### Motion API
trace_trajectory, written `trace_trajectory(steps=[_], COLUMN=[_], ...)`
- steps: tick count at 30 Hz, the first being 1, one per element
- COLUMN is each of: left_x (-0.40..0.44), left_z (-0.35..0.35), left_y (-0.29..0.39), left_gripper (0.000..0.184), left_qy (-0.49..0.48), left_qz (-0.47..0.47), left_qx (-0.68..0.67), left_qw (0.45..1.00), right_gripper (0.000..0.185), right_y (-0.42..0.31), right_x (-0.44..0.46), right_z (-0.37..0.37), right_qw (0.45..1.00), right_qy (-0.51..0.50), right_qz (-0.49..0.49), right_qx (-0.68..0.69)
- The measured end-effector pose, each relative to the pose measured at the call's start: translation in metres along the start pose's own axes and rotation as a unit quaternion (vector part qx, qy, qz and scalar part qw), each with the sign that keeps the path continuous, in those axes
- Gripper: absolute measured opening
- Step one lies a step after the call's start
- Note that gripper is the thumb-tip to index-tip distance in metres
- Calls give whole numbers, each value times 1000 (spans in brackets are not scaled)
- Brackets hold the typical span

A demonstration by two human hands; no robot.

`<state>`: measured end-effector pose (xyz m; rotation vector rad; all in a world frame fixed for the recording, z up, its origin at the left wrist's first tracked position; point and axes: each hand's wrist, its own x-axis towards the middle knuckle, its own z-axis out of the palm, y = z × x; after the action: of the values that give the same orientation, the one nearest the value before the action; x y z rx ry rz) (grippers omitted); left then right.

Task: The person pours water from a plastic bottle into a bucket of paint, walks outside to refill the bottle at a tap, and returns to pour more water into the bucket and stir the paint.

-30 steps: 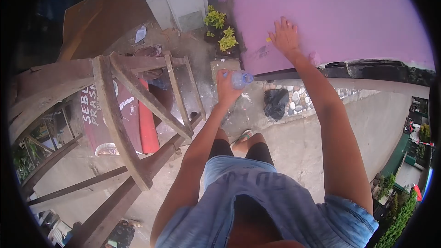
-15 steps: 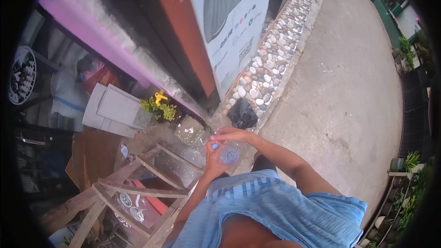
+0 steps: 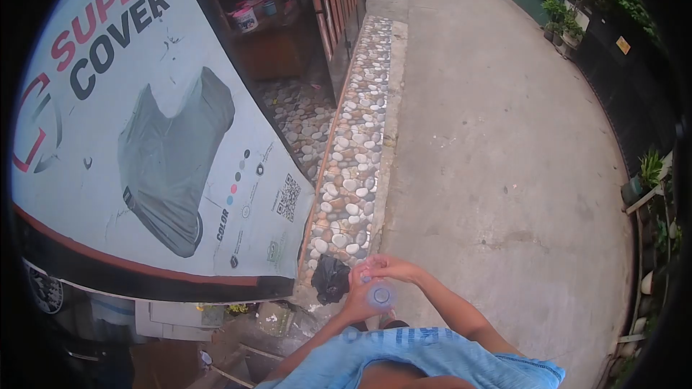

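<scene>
Low in the view, my left hand (image 3: 356,301) is wrapped round a clear plastic bottle (image 3: 380,295), whose round base faces up toward the camera. My right hand (image 3: 387,268) is closed at the far end of the bottle, touching or close to my left fingers. What its fingertips pinch is too small and blurred to make out. Just left of my hands lies a crumpled black plastic bag (image 3: 331,280) on the edge of the pebble strip (image 3: 351,194).
A large Super Cover banner (image 3: 180,122) fills the left side. The concrete lane (image 3: 497,151) runs ahead, with a dark fence (image 3: 613,65) and potted plants (image 3: 651,168) on the right. Part of a wooden frame (image 3: 234,377) shows at the bottom left.
The view has swung from the pink wall and wooden frame to the banner and lane. My right hand left the pink surface and joined my left hand at the bottle.
</scene>
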<state>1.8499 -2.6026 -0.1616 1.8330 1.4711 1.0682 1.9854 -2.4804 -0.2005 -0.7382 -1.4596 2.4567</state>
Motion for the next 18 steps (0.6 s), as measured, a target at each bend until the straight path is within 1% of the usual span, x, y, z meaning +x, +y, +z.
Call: trace_trajectory(steps=[3, 5, 7, 9, 10, 12, 15, 17, 18], left_x=[66, 109, 161, 208, 219, 291, 362, 411, 427], left_z=[17, 26, 32, 38, 36, 27, 32, 23, 24], left_y=[-9, -28, -38, -60, -61, -73, -103, -109, -114], left_gripper=[62, 61, 57, 61, 63, 66, 69, 74, 76], left_qy=[-14, -40, -29, -41, -61, -78, -63, -68, -69], left_qz=[8, 14, 24, -6, -12, 18, 32, 48, 39], left_qx=[-15, -36, -53, -118, -102, -60, -69, -43, -46], left_qw=[1000, 998, 998, 992, 993, 995, 995, 996, 996], right_gripper=[31, 29, 30, 30, 30, 31, 35, 38, 40], right_y=[-22, -33, -46, -65, -68, -114, -153, -194, -212], right_x=[-14, -13, -9, -6, -10, 6, 17, 37, 43], right_z=[-71, -109, -145, -178, -175, -206, -245, -260, -266], right_qw=[992, 965, 940, 923, 909, 887, 896, 890, 887], right_qy=[90, 179, 224, 254, 290, 352, 338, 341, 342], right_qz=[19, 8, -45, -77, -74, -103, -130, -153, -165], right_qx=[81, 190, 255, 278, 290, 282, 255, 261, 261])
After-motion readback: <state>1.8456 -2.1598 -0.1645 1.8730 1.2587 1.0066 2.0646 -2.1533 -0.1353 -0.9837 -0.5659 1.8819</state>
